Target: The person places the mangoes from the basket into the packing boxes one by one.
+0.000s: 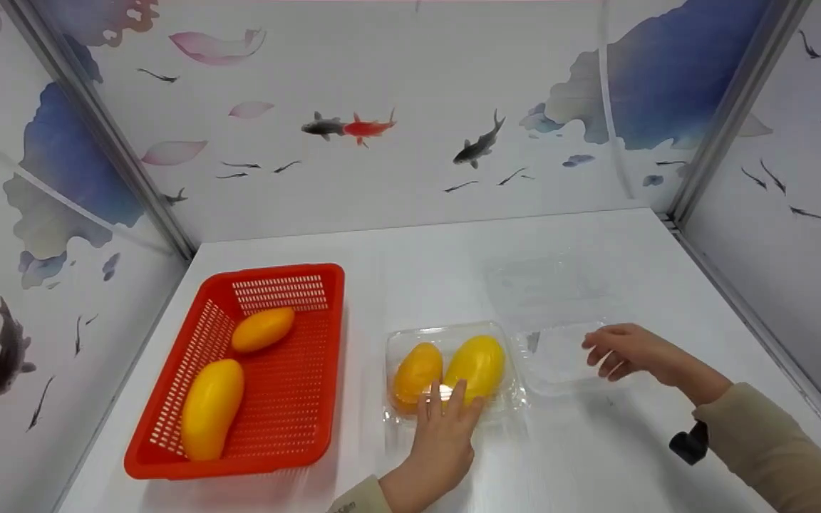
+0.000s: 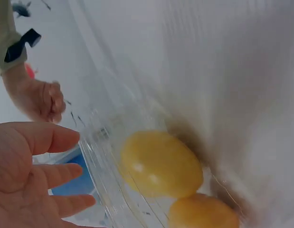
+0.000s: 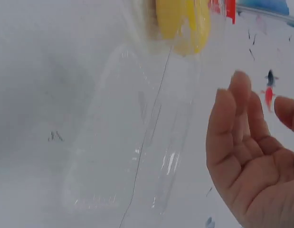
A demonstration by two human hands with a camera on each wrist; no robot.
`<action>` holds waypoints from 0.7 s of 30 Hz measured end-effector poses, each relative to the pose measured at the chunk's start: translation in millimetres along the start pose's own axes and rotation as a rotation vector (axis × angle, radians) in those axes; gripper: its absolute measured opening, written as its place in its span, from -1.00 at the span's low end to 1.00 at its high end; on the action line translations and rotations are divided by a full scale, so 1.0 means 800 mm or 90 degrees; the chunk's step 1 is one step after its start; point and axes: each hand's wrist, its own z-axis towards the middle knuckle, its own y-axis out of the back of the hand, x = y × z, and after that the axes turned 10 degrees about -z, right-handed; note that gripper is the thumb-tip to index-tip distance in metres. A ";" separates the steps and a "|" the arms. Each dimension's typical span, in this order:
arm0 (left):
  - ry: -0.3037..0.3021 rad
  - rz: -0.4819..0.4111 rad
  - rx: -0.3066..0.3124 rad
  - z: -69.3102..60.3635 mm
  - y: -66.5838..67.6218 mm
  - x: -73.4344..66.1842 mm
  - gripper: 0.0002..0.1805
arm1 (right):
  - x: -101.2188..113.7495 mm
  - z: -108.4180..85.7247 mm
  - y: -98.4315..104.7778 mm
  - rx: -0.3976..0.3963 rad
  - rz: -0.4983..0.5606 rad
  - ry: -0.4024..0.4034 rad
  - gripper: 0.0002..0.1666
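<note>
Behind and along both sides stand pale wall panels (image 1: 417, 71) printed with fish, petals and blue washes of colour, joined at the corners by metal posts. They border a white table (image 1: 667, 285), whose right edge runs along a metal rail; a broad stretch of its surface lies toward the front right, while only a narrow strip separates the basket from the container. The red basket (image 1: 289, 406), slotted, sits on the left, its long sides slanting toward the viewer. Right of the container lies a transparent plastic piece (image 1: 560, 356), its outline faint; I cannot tell whether the two are joined. The see-through container (image 1: 446, 335) stands near the middle of the table, its near rim just under the left hand (image 1: 442, 445), which is spread with fingers apart and grips nothing; whether its fingertips touch the rim I cannot tell. The right hand (image 1: 635, 351) hovers over the plastic piece, fingers loosely bent, holding nothing. Inside the basket are a long yellow fruit (image 1: 211, 410) and, farther back, a small orange fruit (image 1: 263, 330); side by side inside the container are a plump yellow fruit (image 1: 478, 363) and a deeper orange one (image 1: 417, 370). Beneath the right cuff sits a black wrist device (image 1: 690, 443). Smallest are the dark marks on the left cuff (image 1: 364, 499), like lettering but too tiny to read
</note>
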 end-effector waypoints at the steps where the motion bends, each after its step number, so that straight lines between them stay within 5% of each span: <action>1: 0.006 0.018 0.021 0.001 -0.001 -0.004 -0.34 | -0.003 0.002 0.006 -0.037 0.004 0.001 -0.46; 6: 0.028 0.047 0.082 0.013 -0.002 -0.010 -0.27 | -0.021 0.013 0.025 -0.205 -0.005 0.013 -0.40; 11: 0.053 0.064 0.082 0.035 -0.010 0.009 -0.22 | -0.040 0.025 0.032 -0.321 -0.026 0.027 -0.43; 17: 0.105 0.063 0.071 0.072 -0.017 0.038 -0.12 | -0.053 0.039 0.034 -0.370 -0.072 0.019 -0.47; 21: 0.129 0.042 0.059 0.097 -0.020 0.059 -0.13 | -0.060 0.049 0.037 -0.361 -0.106 0.001 -0.46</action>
